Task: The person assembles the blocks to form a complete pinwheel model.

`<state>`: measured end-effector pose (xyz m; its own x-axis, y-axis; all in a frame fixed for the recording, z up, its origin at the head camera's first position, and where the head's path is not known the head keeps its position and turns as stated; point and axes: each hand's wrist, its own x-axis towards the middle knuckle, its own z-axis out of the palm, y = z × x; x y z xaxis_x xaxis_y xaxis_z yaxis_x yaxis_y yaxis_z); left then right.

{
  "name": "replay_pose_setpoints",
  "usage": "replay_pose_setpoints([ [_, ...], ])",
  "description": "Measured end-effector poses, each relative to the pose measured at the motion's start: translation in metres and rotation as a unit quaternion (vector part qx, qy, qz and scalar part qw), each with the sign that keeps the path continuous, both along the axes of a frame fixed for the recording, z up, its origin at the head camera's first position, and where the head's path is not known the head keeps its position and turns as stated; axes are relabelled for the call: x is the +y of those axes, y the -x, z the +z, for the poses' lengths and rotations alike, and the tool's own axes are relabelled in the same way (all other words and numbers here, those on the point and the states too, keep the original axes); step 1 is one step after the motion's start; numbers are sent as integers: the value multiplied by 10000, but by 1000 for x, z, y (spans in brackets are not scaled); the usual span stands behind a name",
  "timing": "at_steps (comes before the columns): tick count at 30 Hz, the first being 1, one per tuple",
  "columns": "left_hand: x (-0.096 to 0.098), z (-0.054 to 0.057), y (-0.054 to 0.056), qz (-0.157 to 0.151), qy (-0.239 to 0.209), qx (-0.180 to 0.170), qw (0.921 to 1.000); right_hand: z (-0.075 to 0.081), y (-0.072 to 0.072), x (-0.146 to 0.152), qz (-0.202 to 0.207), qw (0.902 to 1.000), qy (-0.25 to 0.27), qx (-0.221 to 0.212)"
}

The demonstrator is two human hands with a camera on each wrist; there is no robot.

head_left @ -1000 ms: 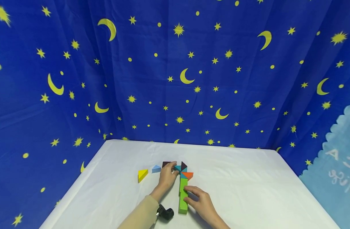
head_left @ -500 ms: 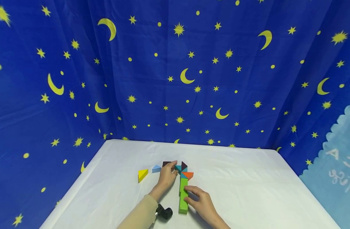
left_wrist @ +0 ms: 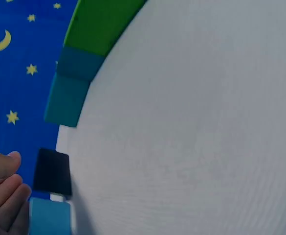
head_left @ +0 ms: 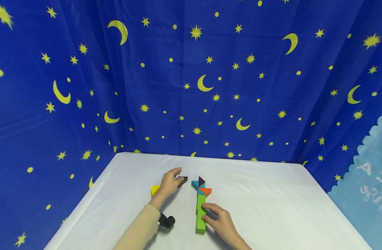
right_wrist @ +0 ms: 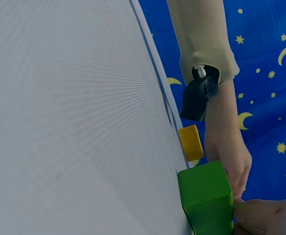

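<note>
In the head view my left hand hovers left of a dark brown block, its fingers loosely bent and holding nothing. The left wrist view shows its fingertips just short of that block and of a light blue block, which the hand covers in the head view. My right hand rests its index finger and thumb against the right side of a row of two green blocks. At the row's far end lie teal triangles, an orange triangle and a dark triangle.
A yellow triangular block lies partly behind the left wrist. A small black device is strapped at the left sleeve. All blocks lie on a white-covered table, with blue star-patterned curtains around it.
My left hand has moved left, off the teal triangle and over the light blue block. The dark brown block now stands more exposed. The right hand stays where it was.
</note>
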<state>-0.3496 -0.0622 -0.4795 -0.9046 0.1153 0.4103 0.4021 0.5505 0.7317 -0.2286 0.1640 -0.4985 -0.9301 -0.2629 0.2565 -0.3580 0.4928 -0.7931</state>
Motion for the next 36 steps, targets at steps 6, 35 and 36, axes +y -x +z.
replay_pose_setpoints([
  [6,-1,-8,4,239,590,-197,9978,0,0,0,-21,10000,-3,-68],
  [35,9,-9,-15,-1238,1335,570,9816,2,-1,0,-46,9999,-108,-47],
  [36,10,-9,-15,-1272,1276,523,9822,2,0,-1,-47,9999,-108,-57],
])
